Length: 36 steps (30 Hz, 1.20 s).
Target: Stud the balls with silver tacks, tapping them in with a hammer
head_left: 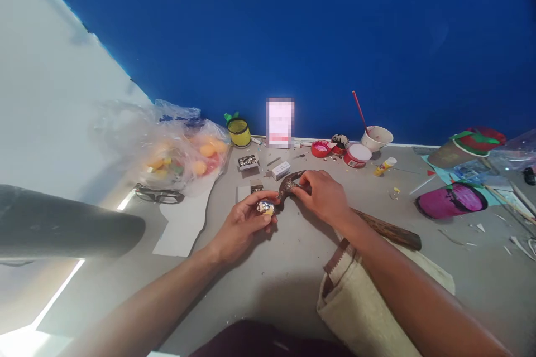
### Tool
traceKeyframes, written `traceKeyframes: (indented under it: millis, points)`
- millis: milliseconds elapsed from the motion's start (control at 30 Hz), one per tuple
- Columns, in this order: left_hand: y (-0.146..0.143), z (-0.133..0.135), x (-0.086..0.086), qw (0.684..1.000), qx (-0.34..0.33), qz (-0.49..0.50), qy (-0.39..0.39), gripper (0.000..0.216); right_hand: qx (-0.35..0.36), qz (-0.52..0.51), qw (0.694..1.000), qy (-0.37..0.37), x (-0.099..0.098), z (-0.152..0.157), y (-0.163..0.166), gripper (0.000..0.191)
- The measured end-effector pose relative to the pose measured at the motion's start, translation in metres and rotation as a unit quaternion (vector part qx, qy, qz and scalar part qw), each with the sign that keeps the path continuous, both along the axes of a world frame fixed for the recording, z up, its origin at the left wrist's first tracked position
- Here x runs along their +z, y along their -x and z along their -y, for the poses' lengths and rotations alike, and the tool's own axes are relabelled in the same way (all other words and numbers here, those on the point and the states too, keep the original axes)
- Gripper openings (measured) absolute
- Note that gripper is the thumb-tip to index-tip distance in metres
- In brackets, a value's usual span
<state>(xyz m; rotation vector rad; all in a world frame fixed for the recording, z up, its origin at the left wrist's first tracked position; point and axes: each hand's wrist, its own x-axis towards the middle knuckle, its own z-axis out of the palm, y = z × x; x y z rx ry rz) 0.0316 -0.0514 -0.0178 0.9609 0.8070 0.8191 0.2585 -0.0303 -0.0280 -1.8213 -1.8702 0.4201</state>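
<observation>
Left hand point(245, 223): fingers curled around a small shiny ball point(266, 207), silver with a gold patch, held just above the grey table point(272, 268). Thumb and fingertips are clamped on it.

Right hand point(322, 195): closed over a hammer point(288, 184) just behind its dark, curved head. The wooden handle runs back to the right under my forearm and its end rests on the table. The hammer head sits just beside the ball, touching or nearly so – I cannot tell which. The two hands are close together, at the middle of the table.

Surroundings:
- beige cloth point(355, 295) under my right forearm, near the table edge
- two small boxes point(248, 162) just beyond the hands
- clear plastic bag point(180, 150) with orange and yellow pieces, far left, with spectacles point(159, 196) in front of it
- yellow cup point(238, 133) against the blue wall
- white cup point(377, 136) with a red stick in it – a red-and-white tub point(357, 155) just beside it
- magenta painted piece point(450, 201), well to the right
</observation>
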Motion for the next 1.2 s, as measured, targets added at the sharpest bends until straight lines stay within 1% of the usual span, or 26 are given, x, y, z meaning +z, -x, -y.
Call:
traceKeyframes:
  millis: [67,133,200,267,333,400,467,533,600,633,700,733,767,833,900,967,1067,1200]
  points:
    - [0.001,-0.001,0.003,1.000,0.002,0.023,0.016,0.037,0.008,0.092,0.995,0.034,0.003,0.000,-0.002,0.024]
    - [0.002,-0.001,0.005,0.999,0.000,0.032,0.027,0.029,0.031,0.133,0.987,0.087,0.005,-0.001,-0.003,0.030]
    - [0.003,-0.002,0.006,0.999,0.001,0.019,0.026,0.024,0.047,0.153,0.979,0.128,0.007,-0.001,-0.004,0.033]
    - [0.005,-0.004,0.005,1.000,0.006,0.005,0.014,0.023,0.050,0.159,0.974,0.152,0.007,-0.002,-0.004,0.030]
    - [0.009,-0.006,0.006,1.000,0.014,-0.009,-0.005,0.026,0.058,0.150,0.972,0.171,0.008,-0.002,-0.005,0.023]
    - [0.012,-0.008,0.008,0.999,0.018,-0.019,-0.035,0.034,0.071,0.147,0.971,0.173,0.011,0.000,-0.005,0.017]
    - [0.014,-0.009,0.010,0.997,0.020,-0.039,-0.070,0.042,0.084,0.162,0.973,0.142,0.018,0.004,-0.005,0.012]
    - [0.014,-0.009,0.013,0.991,0.042,-0.079,-0.099,0.048,0.084,0.183,0.977,0.064,0.026,0.011,-0.005,0.007]
    - [0.012,-0.009,0.015,0.984,0.068,-0.122,-0.114,0.052,0.055,0.184,0.980,-0.058,0.035,0.019,-0.004,0.005]
    - [0.011,-0.008,0.015,0.981,0.073,-0.136,-0.118,0.052,0.032,0.175,0.976,-0.129,0.039,0.023,-0.003,0.007]
    - [0.010,-0.008,0.014,0.979,0.062,-0.150,-0.124,0.050,0.004,0.142,0.955,-0.261,0.045,0.029,0.001,0.010]
    - [0.009,-0.008,0.013,0.979,0.054,-0.151,-0.128,0.048,0.010,0.124,0.942,-0.311,0.047,0.031,0.003,0.011]
    - [0.009,-0.008,0.012,0.979,0.047,-0.150,-0.132,0.046,0.031,0.110,0.933,-0.340,0.048,0.033,0.005,0.011]
    - [0.010,-0.009,0.010,0.978,0.035,-0.148,-0.139,0.045,0.092,0.096,0.929,-0.345,0.048,0.036,0.010,0.009]
    - [0.011,-0.010,0.008,0.978,0.025,-0.149,-0.145,0.045,0.127,0.087,0.935,-0.319,0.046,0.037,0.013,0.008]
    - [0.011,-0.011,0.007,0.977,0.017,-0.149,-0.148,0.043,0.121,0.072,0.936,-0.322,0.046,0.038,0.015,0.010]
    - [0.012,-0.013,0.009,0.977,0.019,-0.152,-0.151,0.042,0.097,0.058,0.924,-0.366,0.047,0.039,0.016,0.012]
    - [0.014,-0.013,0.009,0.970,0.039,-0.175,-0.166,0.045,0.129,0.104,0.923,-0.348,0.050,0.039,0.016,0.012]
